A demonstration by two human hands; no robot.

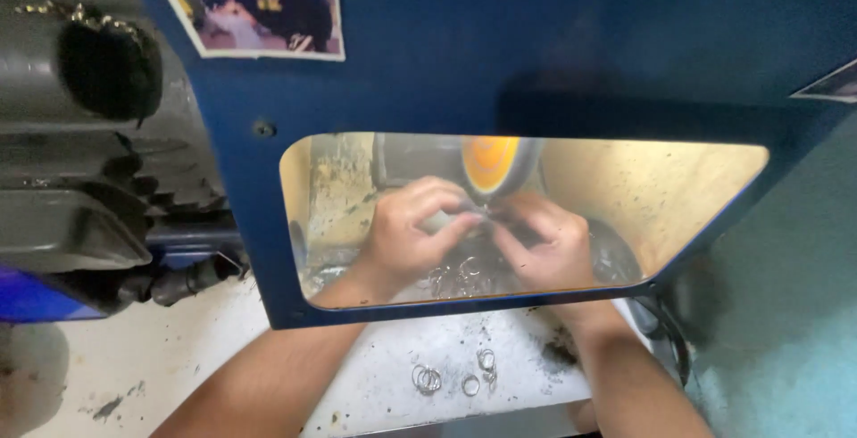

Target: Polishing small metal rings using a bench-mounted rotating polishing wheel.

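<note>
Behind the blue guard's window (268, 224), both hands meet under the orange wheel (489, 163). Left hand (406, 233) and right hand (544, 246) pinch what seems a small ring (482, 213) between fingertips. Loose rings (427, 378) lie on the bench (178, 358).

The brightest spot is inside the window (527, 215) cut in the blue guard (536, 36). A warm yellow light shines in there and makes the back wall glow. The orange wheel (491, 163) looks shiny and a bit washed out. The left hand (406, 233) and right hand (544, 246) are lit from behind the clear pane, so they look soft and hazy. A dark shadow sits on the blue guard just above the window. The grey machine (89, 134) at the left is dim and blurry. The white desk (223, 349) is paler near its front edge. The small rings (427, 378) there look fuzzy. The corners of the view are smeared.
</note>
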